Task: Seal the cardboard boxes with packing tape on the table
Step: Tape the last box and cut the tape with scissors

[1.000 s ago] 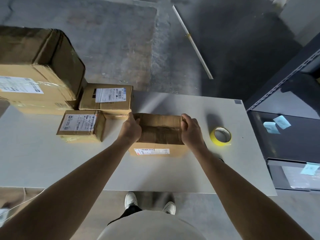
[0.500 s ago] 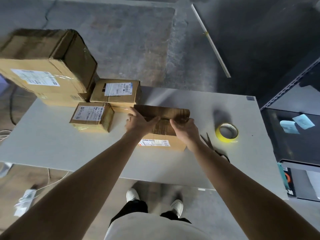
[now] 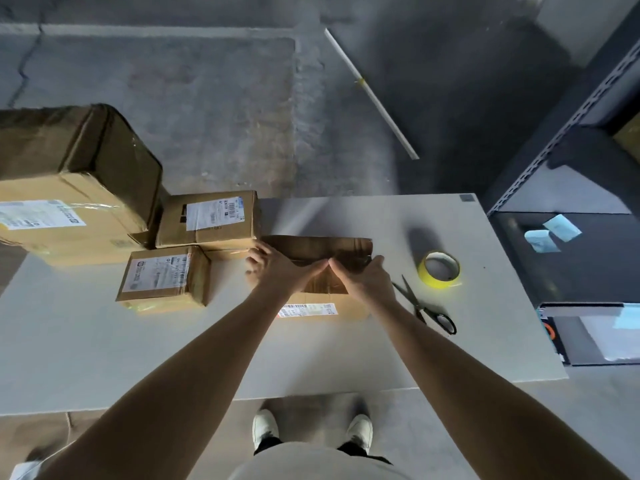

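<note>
1. While both palms press flat on the top flaps of the cardboard box [image 3: 323, 268], the left hand [image 3: 280, 270] and the right hand [image 3: 363, 277] meet thumb to thumb near the middle of the lid; the fingers lie spread and flat on the cardboard, gripping nothing.
2. That box sits on the white table [image 3: 104, 358], about mid-table, its long axis running left to right across the person, so the flap seam probably runs the same way under the hands.
3. The roll of yellow packing tape [image 3: 440, 271] lies flat on the table to the right of the box, clear of it, with the black-handled scissors [image 3: 424, 304] between the roll and the right wrist.
4. My judgement: the right hand is the nearer one to fetch the tape, while the left keeps the flaps down.
5. The box is worn brown cardboard, creased on top, its far flap not quite level; a white barcode label shows on its near side.
6. Three labelled parcels [image 3: 162, 275] sit stacked at the table's left, one just beside the left fingers.
</note>
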Demonstrator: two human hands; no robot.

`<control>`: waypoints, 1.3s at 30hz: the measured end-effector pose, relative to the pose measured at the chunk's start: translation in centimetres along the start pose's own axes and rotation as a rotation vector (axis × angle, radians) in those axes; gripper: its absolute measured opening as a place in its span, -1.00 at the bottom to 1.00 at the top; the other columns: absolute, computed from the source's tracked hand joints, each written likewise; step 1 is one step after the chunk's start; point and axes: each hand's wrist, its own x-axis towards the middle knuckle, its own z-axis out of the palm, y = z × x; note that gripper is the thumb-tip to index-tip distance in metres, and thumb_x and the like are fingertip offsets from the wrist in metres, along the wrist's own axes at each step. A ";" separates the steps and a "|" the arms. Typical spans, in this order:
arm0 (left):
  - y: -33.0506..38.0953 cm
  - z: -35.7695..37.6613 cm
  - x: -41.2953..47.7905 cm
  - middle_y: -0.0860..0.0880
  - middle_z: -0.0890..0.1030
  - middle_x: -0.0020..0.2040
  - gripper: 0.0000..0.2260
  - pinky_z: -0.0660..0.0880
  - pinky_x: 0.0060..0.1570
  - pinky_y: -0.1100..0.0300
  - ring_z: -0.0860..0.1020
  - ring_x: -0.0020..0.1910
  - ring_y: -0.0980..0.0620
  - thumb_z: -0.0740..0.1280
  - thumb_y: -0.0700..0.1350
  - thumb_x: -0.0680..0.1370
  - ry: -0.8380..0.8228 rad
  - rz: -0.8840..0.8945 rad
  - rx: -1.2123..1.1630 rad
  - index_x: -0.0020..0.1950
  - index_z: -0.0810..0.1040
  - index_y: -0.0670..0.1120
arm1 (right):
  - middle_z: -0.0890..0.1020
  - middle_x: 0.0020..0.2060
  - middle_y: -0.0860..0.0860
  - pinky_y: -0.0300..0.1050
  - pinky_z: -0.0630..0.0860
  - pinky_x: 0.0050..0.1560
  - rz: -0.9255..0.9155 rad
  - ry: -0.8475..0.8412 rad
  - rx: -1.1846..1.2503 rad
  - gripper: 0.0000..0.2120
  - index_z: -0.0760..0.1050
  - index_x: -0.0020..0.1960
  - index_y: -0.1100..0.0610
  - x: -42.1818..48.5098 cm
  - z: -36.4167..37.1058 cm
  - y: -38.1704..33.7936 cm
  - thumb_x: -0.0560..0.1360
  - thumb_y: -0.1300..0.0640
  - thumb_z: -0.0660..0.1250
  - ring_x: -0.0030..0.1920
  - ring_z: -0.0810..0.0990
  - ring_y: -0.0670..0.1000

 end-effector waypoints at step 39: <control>-3.4 -2.6 0.2 -0.13 0.58 0.15 -0.54 0.50 0.00 0.05 0.55 0.11 -0.14 0.37 0.04 0.57 0.157 0.276 -0.455 0.35 0.35 -0.17 | 0.57 0.05 0.22 -0.02 0.29 -0.03 -0.041 0.228 0.355 -0.52 0.40 0.17 0.21 -1.1 -1.9 0.5 0.68 -0.17 -0.06 0.12 0.51 0.32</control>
